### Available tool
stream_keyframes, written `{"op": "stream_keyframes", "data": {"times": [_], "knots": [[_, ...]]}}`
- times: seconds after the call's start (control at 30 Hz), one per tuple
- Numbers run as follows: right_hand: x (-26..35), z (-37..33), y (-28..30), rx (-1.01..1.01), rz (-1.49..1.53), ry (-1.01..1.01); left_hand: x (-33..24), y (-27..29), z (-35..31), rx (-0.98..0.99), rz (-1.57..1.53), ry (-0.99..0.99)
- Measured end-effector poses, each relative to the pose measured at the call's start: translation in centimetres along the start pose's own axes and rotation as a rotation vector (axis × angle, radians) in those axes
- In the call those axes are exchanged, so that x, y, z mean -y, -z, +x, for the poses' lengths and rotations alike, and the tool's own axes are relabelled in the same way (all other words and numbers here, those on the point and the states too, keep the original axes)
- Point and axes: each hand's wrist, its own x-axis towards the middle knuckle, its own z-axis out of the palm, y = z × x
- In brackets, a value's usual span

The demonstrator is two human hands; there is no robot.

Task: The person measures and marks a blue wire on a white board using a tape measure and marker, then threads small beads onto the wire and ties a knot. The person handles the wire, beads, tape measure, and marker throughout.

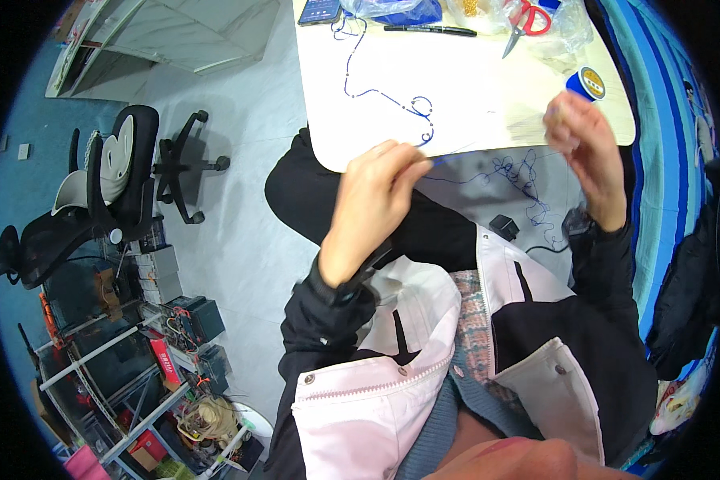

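The tabletop [472, 76] looks smooth, the scissor blades [512, 43] metal.

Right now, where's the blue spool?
In the head view, the spool sits on the table near its right edge, just beyond the right hand and closer to the person than the scissors.

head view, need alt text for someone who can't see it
A person's left hand and right hand, both slightly blurred, hover around the near edge of a pale table, the right near a blue thread spool. A knotted blue cord, black pen and red-handled scissors lie on it; loose blue thread tangles below.
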Motion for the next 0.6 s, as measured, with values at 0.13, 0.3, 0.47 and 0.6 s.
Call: {"op": "stream_keyframes", "data": {"times": [0.13, 0.3, 0.47, 0.6], "knots": [[-4.0, -2.2, -0.7, 0.04, 0.04, -0.206, -1.2, 2.6, -1.3, -0.033, 0.3, 0.119], [-6.5, -1.6, 1.1, -0.148, 0.005, -0.124, 3.0, -0.5, 2.5, -0.017, 0.198, 0.112], [-7.2, -0.6, 2.8, -0.301, -0.237, -0.049, 5.3, -3.7, 3.1, -0.013, -0.017, 0.314], [-7.8, 0.2, 3.3, -0.335, -0.423, 0.053, 5.7, -4.6, 3.0, 0.014, -0.006, 0.368]]}}
